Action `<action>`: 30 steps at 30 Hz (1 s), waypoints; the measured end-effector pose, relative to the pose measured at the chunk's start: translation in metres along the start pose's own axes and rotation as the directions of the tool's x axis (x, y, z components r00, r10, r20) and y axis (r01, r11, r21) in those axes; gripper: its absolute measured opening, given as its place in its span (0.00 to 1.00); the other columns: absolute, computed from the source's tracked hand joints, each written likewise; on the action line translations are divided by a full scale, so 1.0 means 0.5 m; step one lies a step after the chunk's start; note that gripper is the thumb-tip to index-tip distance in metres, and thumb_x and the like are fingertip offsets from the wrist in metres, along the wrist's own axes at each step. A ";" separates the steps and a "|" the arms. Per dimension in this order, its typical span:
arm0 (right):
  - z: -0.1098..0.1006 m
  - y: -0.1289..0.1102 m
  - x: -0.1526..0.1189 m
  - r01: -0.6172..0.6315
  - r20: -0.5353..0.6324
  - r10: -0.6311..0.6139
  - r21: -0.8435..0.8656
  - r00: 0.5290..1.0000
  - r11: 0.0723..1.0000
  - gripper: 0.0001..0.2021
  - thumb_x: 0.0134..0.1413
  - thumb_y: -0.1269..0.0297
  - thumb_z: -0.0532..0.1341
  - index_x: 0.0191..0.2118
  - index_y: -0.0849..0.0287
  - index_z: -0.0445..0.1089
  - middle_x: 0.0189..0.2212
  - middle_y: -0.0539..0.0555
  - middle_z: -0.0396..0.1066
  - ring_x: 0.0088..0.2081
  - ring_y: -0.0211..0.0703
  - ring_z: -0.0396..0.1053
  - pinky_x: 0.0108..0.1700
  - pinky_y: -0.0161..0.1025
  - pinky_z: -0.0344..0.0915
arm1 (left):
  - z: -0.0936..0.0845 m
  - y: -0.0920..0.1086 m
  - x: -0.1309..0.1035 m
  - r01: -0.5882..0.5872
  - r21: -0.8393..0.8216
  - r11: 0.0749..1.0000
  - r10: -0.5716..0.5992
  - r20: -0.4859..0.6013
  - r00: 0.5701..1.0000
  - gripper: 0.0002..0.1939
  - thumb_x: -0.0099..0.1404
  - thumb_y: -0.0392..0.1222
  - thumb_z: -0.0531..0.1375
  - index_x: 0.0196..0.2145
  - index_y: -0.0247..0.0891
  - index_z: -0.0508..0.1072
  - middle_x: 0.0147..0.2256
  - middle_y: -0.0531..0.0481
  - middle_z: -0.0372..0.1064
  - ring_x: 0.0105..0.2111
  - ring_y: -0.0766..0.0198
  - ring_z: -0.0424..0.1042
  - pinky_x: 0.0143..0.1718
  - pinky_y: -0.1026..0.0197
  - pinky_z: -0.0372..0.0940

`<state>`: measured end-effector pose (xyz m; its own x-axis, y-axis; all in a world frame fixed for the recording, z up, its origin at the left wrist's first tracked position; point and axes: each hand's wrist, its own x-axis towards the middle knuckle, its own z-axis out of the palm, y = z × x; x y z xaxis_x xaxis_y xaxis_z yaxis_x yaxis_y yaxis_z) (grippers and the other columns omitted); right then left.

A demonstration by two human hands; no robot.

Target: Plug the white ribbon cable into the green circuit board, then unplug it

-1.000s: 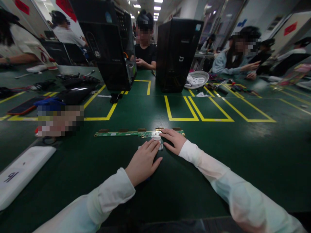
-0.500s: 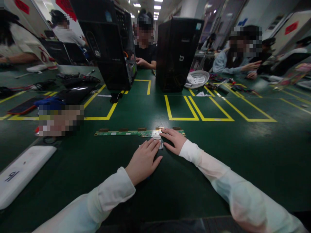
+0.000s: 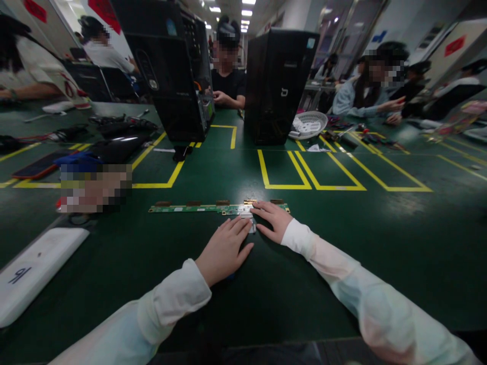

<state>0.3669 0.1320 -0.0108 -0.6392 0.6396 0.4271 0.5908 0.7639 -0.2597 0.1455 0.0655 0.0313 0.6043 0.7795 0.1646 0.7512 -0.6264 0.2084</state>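
Observation:
A long, narrow green circuit board (image 3: 178, 208) with brown tabs along its far edge lies crosswise on the green table. My right hand (image 3: 277, 223) rests at its right part, fingers stretched and spread, fingertips on the board. My left hand (image 3: 223, 249) lies nearly flat just in front of the board, fingers extended over a pale flat piece (image 3: 252, 228) by the board's white connector (image 3: 246, 215). That piece is mostly covered, so its kind is unclear. A bit of something blue shows under my left palm.
Two black computer towers (image 3: 167, 91) (image 3: 279, 86) stand across the table, with a person (image 3: 228, 83) between them. A white basket (image 3: 309, 124) sits beside the right tower. At left lie a white slab-like case (image 3: 38, 268), a dark glossy panel (image 3: 117, 149) and cables. Yellow tape (image 3: 289, 186) marks the tabletop.
Almost nothing differs. My left hand has shifted very slightly; the board and my right hand stay in place.

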 end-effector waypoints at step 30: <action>-0.002 0.012 0.002 0.040 0.079 -0.032 -0.107 0.996 0.993 0.24 0.65 0.59 0.52 0.61 0.65 0.63 0.60 0.66 0.62 0.62 0.54 0.58 0.62 0.55 0.59 | -0.084 -0.092 -0.170 0.383 0.073 0.921 -0.383 -0.019 0.924 0.26 0.70 0.55 0.46 0.59 0.42 0.67 0.62 0.44 0.60 0.55 0.52 0.69 0.54 0.47 0.67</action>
<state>0.3703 0.1371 -0.0113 -0.6945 0.6196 0.3657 0.6139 0.7754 -0.1480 0.0482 0.0283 0.0482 0.2657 0.9598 0.0906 0.9425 -0.2783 0.1848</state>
